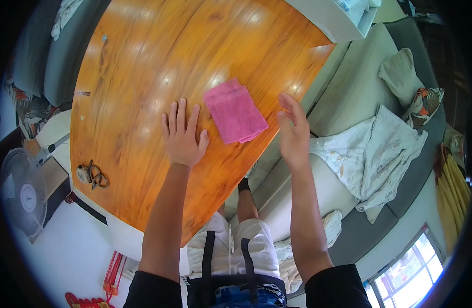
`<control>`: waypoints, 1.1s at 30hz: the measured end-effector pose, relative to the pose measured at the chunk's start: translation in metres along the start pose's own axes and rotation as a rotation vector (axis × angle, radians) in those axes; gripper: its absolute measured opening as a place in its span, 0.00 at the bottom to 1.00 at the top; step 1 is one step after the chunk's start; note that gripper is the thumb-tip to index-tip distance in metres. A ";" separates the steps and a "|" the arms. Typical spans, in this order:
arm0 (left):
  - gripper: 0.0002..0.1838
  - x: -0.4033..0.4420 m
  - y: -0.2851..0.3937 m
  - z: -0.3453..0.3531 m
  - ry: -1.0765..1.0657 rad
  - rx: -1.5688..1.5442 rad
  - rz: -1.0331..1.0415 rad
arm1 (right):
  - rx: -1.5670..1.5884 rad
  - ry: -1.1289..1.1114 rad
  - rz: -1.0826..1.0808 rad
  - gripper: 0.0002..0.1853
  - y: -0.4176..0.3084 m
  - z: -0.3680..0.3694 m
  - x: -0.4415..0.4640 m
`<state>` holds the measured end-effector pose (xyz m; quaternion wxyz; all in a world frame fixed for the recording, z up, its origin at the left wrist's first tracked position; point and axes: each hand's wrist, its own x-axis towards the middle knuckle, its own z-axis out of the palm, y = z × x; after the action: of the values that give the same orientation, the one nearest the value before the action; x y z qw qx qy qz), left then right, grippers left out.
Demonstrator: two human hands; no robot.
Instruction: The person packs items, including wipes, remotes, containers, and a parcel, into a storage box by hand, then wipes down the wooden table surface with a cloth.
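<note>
A pink cloth [237,114], folded into a rough rectangle, lies flat on the wooden table [138,77]. To its left, my left hand [183,136] rests palm down on the tabletop with fingers spread, apart from the cloth. My right hand [294,131] is held up to the right of the cloth, beyond the table's edge. Its fingers are partly curled and apart, and nothing shows in them.
Dark-handled scissors [98,176] lie beside a small roundish object [84,173] at the table's left edge. A white box [343,23] stands at the far right corner. A sofa [343,108] with crumpled clothing [372,154] runs along the right. A fan [28,192] is at left.
</note>
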<state>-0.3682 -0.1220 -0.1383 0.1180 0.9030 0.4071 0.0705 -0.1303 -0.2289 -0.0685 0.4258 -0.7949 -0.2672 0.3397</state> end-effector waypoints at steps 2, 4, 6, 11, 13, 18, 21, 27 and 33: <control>0.32 -0.001 -0.001 0.000 -0.009 0.000 -0.009 | -0.232 -0.075 -0.201 0.25 -0.016 0.019 -0.005; 0.32 0.001 -0.001 0.002 -0.003 0.001 -0.001 | -0.492 -0.123 -0.411 0.27 -0.025 0.051 -0.006; 0.32 0.001 -0.002 0.003 0.008 0.009 0.013 | -0.694 -0.135 -0.542 0.29 -0.012 0.073 0.004; 0.33 0.002 0.000 0.001 -0.026 0.013 0.002 | -0.808 -0.140 -0.562 0.34 0.020 0.084 0.006; 0.33 0.001 -0.001 0.000 -0.024 0.011 0.004 | -0.760 -0.192 -0.550 0.36 0.031 0.072 -0.015; 0.33 0.000 -0.001 -0.001 -0.037 0.024 0.002 | -0.921 -0.111 -0.508 0.37 0.053 0.031 0.016; 0.33 0.000 -0.001 -0.001 -0.052 0.023 0.001 | -0.861 0.203 -0.406 0.36 0.051 0.010 0.085; 0.33 -0.001 -0.002 0.001 -0.037 -0.008 0.016 | -0.730 0.333 -0.450 0.37 0.060 0.023 0.061; 0.32 0.000 -0.001 -0.003 -0.042 -0.004 0.023 | -0.739 0.092 -0.460 0.37 0.078 0.019 0.006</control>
<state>-0.3697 -0.1208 -0.1360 0.1275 0.9087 0.3938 0.0537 -0.1308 -0.2538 -0.1452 0.1889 -0.8281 -0.5215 0.0817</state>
